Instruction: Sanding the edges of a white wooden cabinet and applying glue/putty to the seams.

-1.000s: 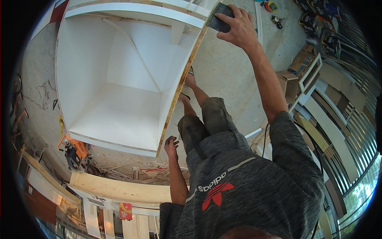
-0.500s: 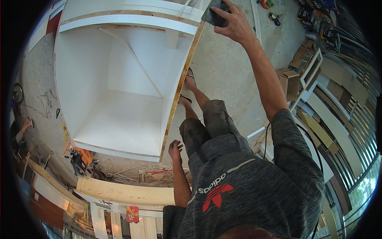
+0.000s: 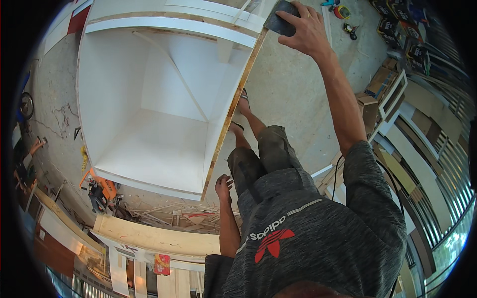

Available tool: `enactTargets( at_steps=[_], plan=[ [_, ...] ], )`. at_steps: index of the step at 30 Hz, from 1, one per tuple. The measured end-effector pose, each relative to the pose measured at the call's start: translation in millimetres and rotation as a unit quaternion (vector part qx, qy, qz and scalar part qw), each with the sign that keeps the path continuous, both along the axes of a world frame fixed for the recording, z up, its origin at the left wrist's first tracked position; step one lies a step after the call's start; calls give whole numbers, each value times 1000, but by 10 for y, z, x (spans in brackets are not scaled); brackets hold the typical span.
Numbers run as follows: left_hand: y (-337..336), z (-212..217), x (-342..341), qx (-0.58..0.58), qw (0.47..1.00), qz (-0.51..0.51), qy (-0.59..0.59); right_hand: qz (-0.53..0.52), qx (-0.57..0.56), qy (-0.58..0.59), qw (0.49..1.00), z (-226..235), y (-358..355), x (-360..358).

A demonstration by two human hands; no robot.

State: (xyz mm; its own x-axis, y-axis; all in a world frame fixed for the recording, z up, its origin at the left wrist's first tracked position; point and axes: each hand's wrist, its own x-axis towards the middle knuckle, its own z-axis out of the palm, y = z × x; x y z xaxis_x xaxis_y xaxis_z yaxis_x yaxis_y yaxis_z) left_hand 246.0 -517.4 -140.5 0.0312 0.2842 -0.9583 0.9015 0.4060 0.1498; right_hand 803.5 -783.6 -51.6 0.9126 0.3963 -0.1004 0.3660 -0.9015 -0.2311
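A large white open cabinet carcass [image 3: 149, 134] fills the upper left, with a bare brown edge along its right side [image 3: 229, 116]. At the top end of that edge, my right hand [image 3: 309, 31] grips a dark, flat rectangular block [image 3: 281, 19], thumb and fingers spread around it. The block lies against the cabinet's corner; its underside is hidden. My left hand [image 3: 224, 187] hangs low beside my thigh, near the cabinet's lower right corner. Its fingers are loosely bent and a little apart, holding nothing.
Wood offcuts [image 3: 184, 216] litter the floor below the cabinet, beside an orange machine [image 3: 103, 188]. Boards [image 3: 422, 144] lean along the right wall, near cardboard boxes [image 3: 366, 107]. A tape measure [image 3: 342, 12] lies at the top. Another person's leg [image 3: 37, 145] shows at far left.
The view has shifted slightly, so the cabinet appears farther right. My right hand keeps the block at the same corner, and my left hand still hangs down.
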Motion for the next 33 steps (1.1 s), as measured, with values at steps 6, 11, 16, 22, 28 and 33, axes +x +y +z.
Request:
enactTargets(
  at_steps=[6,11,16,22,28,33],
  plan=[
    [-20,61,-68,20,999,25,-6,0,-64,-90,994,-395,-215,-136],
    [12,-122,-107,4,1000,8,-25,-43,1,-51,998,-492,-696,-302],
    [9,-59,2,20,996,80,-24,-36,125,-78,988,-407,-668,-229],
    [-174,175,-1,62,998,25,18,-21,177,-91,980,-694,-429,163],
    [-772,190,313,46,990,107,81,31,179,-61,981,-717,-395,301],
    [-1239,5,484,165,963,-187,-106,30,64,-40,997,-455,-357,279]
  ],
)
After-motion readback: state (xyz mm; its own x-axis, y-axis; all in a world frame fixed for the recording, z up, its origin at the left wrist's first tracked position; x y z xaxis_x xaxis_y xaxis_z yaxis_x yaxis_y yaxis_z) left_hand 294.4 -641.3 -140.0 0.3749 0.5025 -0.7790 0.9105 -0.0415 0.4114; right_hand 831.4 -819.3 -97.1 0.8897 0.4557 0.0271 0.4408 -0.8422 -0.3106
